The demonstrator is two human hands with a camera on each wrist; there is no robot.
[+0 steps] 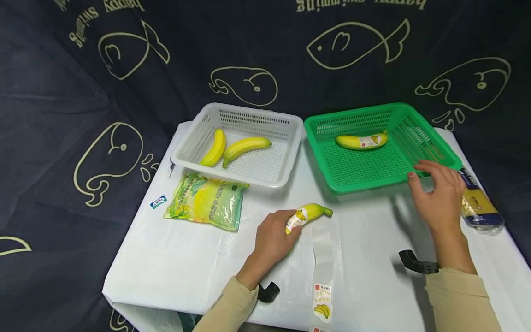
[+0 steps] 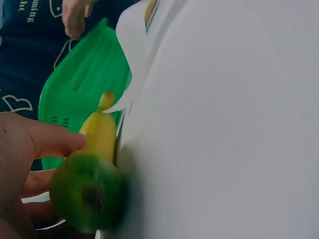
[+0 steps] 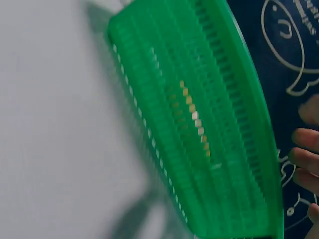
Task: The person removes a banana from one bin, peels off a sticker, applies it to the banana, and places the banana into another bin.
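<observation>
My left hand point(image 1: 290, 226) grips a yellow banana point(image 1: 310, 214) with a white label, low over the white table cover. The left wrist view shows that banana point(image 2: 99, 133) close up beside my thumb. My right hand point(image 1: 431, 184) is open, fingers loosely spread at the front right corner of the green basket point(image 1: 398, 180); whether they touch the rim I cannot tell. In the right wrist view the fingertips point(image 3: 305, 149) lie beside the green basket point(image 3: 199, 124). Inside it lies one labelled banana point(image 1: 362, 141).
A white basket point(image 1: 265, 177) at the back left holds two bananas point(image 1: 230, 147). A green-yellow packet point(image 1: 205, 201) lies in front of it. A pasta packet point(image 1: 479, 205) sits by the right edge. A peeled label strip point(image 1: 322, 265) lies near the front.
</observation>
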